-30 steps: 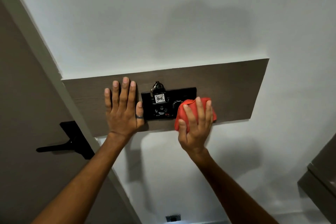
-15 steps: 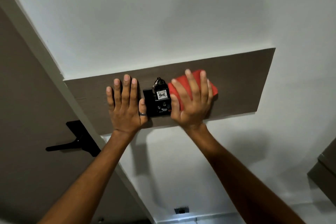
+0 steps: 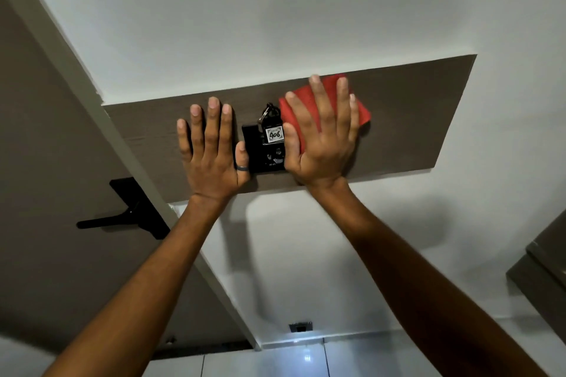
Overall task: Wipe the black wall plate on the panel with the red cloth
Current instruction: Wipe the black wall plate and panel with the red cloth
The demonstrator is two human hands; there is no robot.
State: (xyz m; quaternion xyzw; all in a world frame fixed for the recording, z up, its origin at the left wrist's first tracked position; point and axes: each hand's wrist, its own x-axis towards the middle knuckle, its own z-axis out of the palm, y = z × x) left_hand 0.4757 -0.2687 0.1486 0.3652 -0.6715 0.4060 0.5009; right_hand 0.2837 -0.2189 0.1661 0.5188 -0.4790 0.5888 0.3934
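The black wall plate [image 3: 255, 150] is mounted on a dark wood-grain panel [image 3: 413, 119]. A key tag marked 406 [image 3: 273, 135] hangs from its slot. My right hand [image 3: 321, 138] lies flat with fingers spread and presses the red cloth [image 3: 361, 112] against the panel, covering the right part of the plate. The cloth sticks out above and to the right of the fingers. Flat on the panel just left of the plate rests my left hand [image 3: 211, 150], holding nothing, its thumb with a ring touching the plate's left edge.
A brown door with a black lever handle [image 3: 122, 217] stands to the left, past a white door frame [image 3: 92, 101]. White wall surrounds the panel. A small socket [image 3: 301, 327] sits low on the wall. A brown furniture corner [image 3: 542, 272] juts in at the right.
My right hand has slid the red cloth up from the plate's lower right corner to its upper right, flattening out over it. The left hand has stayed pressed on the panel.
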